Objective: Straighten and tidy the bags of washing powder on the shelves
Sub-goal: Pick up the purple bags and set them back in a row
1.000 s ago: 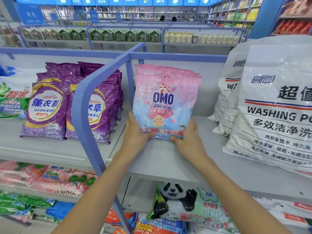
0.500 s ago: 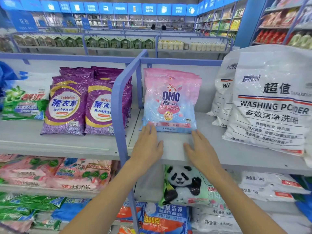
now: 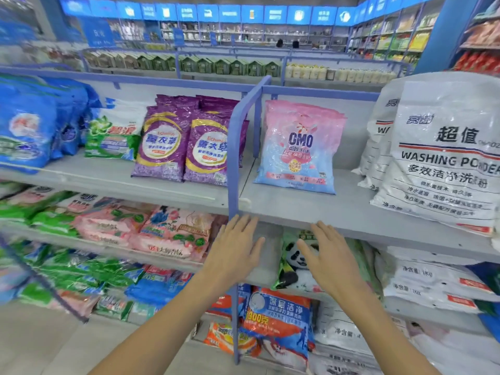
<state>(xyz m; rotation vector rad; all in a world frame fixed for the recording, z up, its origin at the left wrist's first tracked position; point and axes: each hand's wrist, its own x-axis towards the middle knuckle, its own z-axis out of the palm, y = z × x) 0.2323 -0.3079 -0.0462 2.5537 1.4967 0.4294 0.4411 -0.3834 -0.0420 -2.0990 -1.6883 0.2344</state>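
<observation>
A pink and blue OMO washing powder bag (image 3: 299, 147) stands upright on the top shelf (image 3: 311, 209), leaning back on more bags of the same kind. My left hand (image 3: 235, 250) and my right hand (image 3: 328, 259) hover below the shelf's front edge, fingers straight, holding nothing. Left of the blue divider frame (image 3: 233, 163) stand two purple bags (image 3: 186, 147) in a row, with more behind them.
Big white washing powder sacks (image 3: 443, 155) fill the shelf's right side. Green (image 3: 113, 136) and blue bags (image 3: 29, 125) stand at the left. Lower shelves hold a panda bag (image 3: 295, 263), pink bags (image 3: 151, 231) and white 1 kg bags (image 3: 433, 282). More aisles stretch behind.
Both hands let go of the OMO bag and drew back toward me, below the shelf edge. The bag stays upright on the shelf. The view has pulled back and shifted left.
</observation>
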